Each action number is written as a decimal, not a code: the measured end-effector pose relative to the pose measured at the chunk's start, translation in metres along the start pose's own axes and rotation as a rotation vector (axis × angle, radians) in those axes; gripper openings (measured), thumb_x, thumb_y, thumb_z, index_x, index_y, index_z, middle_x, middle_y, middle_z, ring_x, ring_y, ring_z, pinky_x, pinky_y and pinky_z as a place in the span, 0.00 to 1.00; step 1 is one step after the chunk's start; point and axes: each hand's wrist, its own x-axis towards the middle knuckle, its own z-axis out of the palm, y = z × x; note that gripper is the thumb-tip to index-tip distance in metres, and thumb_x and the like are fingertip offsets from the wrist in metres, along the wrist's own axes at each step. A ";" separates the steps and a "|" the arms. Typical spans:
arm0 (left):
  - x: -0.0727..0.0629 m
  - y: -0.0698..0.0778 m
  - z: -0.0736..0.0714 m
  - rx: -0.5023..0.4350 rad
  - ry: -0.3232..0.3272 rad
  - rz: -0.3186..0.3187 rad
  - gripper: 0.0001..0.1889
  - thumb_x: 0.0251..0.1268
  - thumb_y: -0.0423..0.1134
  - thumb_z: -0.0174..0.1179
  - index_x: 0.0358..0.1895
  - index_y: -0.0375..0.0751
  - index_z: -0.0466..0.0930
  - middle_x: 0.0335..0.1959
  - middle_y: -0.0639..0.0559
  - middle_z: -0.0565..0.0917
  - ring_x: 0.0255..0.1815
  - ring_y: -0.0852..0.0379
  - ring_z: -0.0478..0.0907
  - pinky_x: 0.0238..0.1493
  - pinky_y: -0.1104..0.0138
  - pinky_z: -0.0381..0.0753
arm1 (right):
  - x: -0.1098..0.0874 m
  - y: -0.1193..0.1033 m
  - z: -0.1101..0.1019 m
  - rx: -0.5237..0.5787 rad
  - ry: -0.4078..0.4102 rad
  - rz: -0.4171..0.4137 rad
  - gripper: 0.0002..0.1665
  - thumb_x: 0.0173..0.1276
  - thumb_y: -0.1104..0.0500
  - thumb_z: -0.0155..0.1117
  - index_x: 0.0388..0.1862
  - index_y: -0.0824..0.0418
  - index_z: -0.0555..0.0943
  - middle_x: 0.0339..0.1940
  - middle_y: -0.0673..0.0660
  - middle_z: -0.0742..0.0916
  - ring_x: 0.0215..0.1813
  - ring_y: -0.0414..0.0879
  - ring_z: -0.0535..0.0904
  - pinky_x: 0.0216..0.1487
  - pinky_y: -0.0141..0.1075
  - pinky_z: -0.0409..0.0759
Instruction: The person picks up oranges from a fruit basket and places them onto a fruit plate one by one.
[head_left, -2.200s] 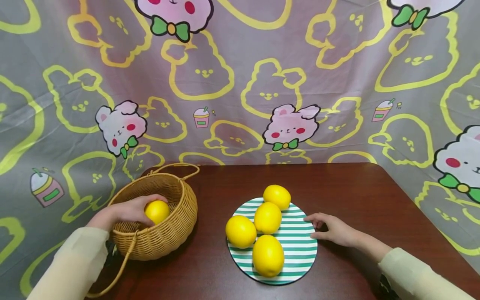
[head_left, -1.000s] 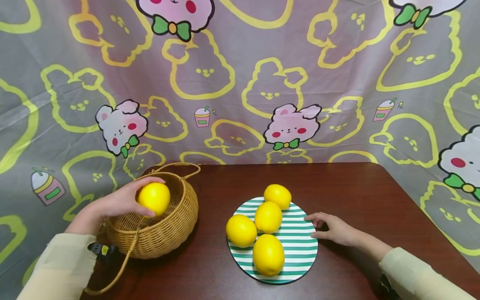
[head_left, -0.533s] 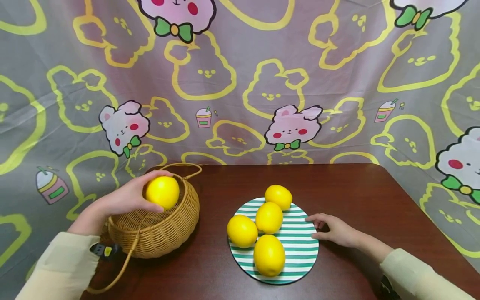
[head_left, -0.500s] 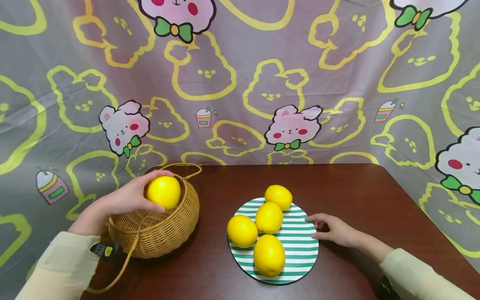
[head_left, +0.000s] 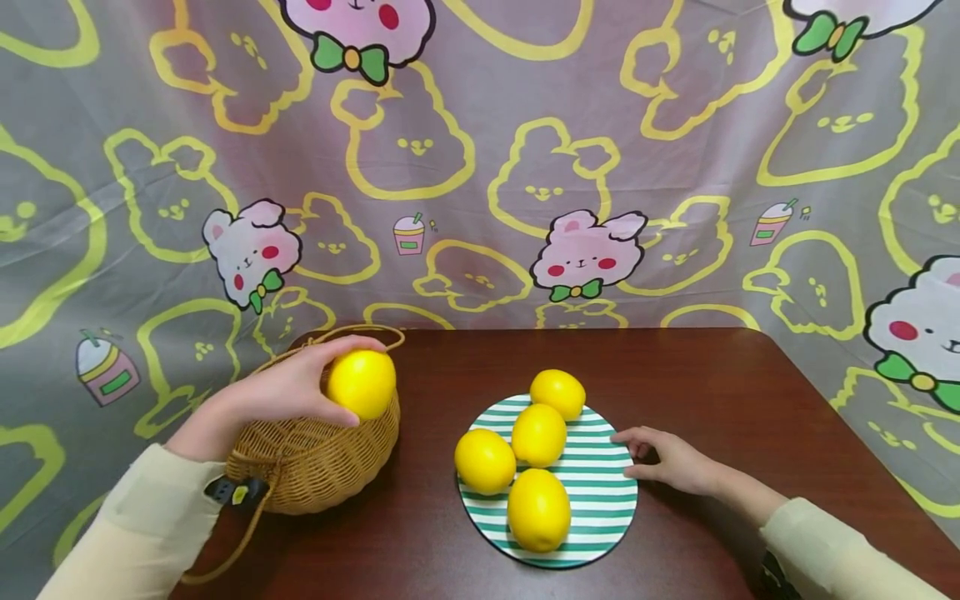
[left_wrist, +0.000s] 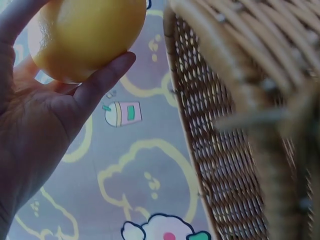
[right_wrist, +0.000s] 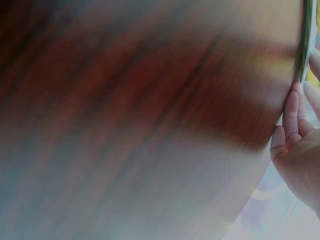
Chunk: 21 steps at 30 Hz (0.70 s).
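Note:
My left hand (head_left: 303, 385) grips a yellow lemon (head_left: 363, 383) just above the right side of a wicker basket (head_left: 322, 467). Thumb and fingers curl round the fruit, and the same lemon (left_wrist: 87, 37) shows at the top of the left wrist view, beside the basket wall (left_wrist: 220, 150). On the right, my right hand (head_left: 671, 458) rests with thumb and fingertips against the right rim of a round green-and-white striped plate (head_left: 596, 492). In the right wrist view its fingers (right_wrist: 291, 112) touch the plate's edge. Several lemons (head_left: 538, 510) lie on the plate's left half.
The brown table (head_left: 697, 375) carries the basket at left and the plate at centre. One basket handle (head_left: 240, 546) hangs out toward the front, another (head_left: 367, 332) leans to the back. A patterned cloth (head_left: 450, 167) hangs behind and at both sides.
My left hand has lifted the lemon up out of the basket and moved it right, toward the basket's right rim. The right hand, the plate and its lemons have stayed in place.

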 end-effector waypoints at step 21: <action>0.029 0.021 0.017 0.010 -0.044 0.029 0.44 0.40 0.42 0.80 0.64 0.63 0.65 0.56 0.55 0.71 0.51 0.47 0.71 0.47 0.55 0.75 | 0.000 -0.001 0.000 -0.010 0.006 -0.005 0.29 0.64 0.53 0.69 0.61 0.63 0.75 0.36 0.48 0.77 0.40 0.41 0.72 0.41 0.30 0.75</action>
